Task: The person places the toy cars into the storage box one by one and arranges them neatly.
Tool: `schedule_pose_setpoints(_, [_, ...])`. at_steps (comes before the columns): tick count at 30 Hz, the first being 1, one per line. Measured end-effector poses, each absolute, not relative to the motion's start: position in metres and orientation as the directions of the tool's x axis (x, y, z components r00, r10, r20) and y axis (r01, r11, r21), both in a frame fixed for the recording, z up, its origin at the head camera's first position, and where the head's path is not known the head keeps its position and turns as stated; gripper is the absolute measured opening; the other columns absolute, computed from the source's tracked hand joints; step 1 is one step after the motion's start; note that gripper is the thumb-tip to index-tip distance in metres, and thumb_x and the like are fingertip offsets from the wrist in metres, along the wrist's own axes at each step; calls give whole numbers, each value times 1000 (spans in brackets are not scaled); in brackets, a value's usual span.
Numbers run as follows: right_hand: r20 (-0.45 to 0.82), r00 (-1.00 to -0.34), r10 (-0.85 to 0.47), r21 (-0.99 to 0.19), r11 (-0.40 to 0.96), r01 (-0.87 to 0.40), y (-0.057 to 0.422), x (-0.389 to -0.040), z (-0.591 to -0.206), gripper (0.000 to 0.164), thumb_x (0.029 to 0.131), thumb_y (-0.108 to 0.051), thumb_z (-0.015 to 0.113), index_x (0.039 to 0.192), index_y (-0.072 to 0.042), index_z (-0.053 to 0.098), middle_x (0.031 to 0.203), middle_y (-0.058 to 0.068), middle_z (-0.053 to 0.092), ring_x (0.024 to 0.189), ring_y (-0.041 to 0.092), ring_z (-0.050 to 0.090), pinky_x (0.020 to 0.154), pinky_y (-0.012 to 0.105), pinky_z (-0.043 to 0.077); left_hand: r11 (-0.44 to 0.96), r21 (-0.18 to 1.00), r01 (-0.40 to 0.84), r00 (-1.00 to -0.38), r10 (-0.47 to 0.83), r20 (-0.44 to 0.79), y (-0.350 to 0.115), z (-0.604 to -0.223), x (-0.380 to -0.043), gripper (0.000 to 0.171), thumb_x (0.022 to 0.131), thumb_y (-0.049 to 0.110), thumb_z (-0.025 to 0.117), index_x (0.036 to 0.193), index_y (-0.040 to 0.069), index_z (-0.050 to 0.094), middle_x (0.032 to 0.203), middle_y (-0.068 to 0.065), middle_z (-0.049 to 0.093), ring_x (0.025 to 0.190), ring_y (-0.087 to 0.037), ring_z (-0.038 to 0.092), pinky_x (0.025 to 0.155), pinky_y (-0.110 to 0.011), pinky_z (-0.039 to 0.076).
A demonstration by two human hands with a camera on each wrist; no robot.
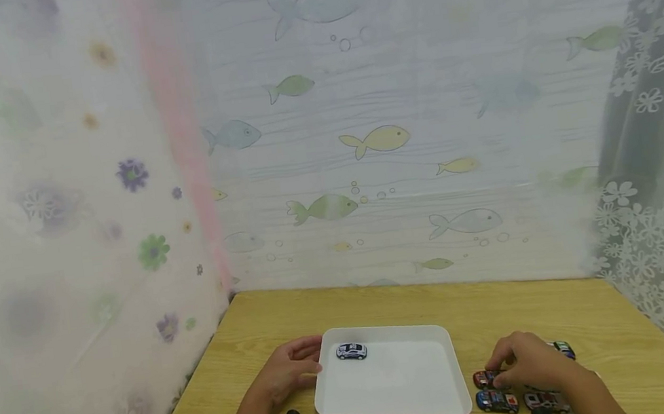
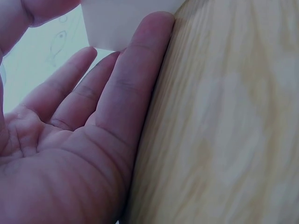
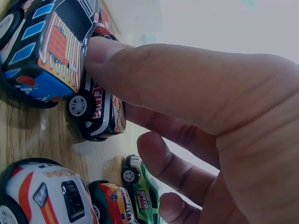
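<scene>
A white rectangular tray (image 1: 401, 380) lies on the table, with a white and dark toy car (image 1: 351, 351) in its far left corner. My left hand (image 1: 292, 370) is at the tray's left side. In the left wrist view its fingers are fairly straight and touch the tray's outer wall (image 2: 114, 23). Right of the tray, my right hand (image 1: 528, 362) pinches a red and black toy car (image 1: 485, 379) between thumb and fingers. In the right wrist view this car (image 3: 100, 109) bears the letters "RACING" and appears to be on the table.
Nearest the pinched car stands a blue and black toy car (image 1: 497, 402). A white and orange car (image 3: 49, 193), an orange and green car (image 3: 114, 200) and a green and white car (image 3: 145, 191) stand around my right hand. Behind the wooden table (image 1: 380, 304) hangs a fish-print curtain (image 1: 386, 139).
</scene>
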State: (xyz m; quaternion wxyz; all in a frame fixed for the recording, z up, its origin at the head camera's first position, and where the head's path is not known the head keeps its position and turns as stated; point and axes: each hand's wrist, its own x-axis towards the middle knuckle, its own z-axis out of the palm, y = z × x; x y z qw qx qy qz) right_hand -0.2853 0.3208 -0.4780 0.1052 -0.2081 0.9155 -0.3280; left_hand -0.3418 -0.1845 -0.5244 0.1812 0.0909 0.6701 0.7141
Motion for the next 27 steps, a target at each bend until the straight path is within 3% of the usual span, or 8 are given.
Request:
schedule_pose_setpoints(4, [-56, -895, -442, -640, 704, -308, 320, -284, -475, 17, 79, -24, 89, 95, -20, 83, 102, -3, 74, 94, 23, 67, 74, 36, 59, -32, 990, -136, -916, 386, -114, -183, -523, -344, 72, 85, -5, 76, 151, 0, 47, 154, -24, 50, 134, -30, 58, 97, -45, 60])
schedule_pose_setpoints(13, [-29, -870, -493, -625, 688, -369, 324, -286, -482, 15, 82, -26, 88, 96, -23, 83, 100, -8, 73, 89, 5, 65, 73, 25, 56, -18, 993, -119, -918, 384, -104, -184, -527, -344, 73, 85, -4, 76, 152, -1, 46, 155, -25, 48, 136, -32, 56, 98, -43, 59])
schedule_pose_setpoints(18, [-29, -876, -482, -588, 717, -375, 324, -288, -483, 15, 81, -28, 88, 95, -27, 82, 97, -12, 71, 88, 5, 65, 73, 25, 56, -24, 992, -122, -917, 385, -103, -185, -527, -345, 73, 86, -3, 77, 152, 1, 47, 156, -24, 48, 137, -31, 56, 99, -42, 59])
schedule_pose_setpoints(27, [-24, -880, -474, -603, 709, -366, 319, -286, -475, 15, 84, -26, 86, 98, -24, 82, 101, -7, 74, 87, 5, 65, 70, 25, 55, -18, 993, -117, -917, 387, -100, -186, -525, -343, 74, 85, -4, 76, 153, 6, 47, 157, -24, 46, 140, -35, 53, 99, -43, 59])
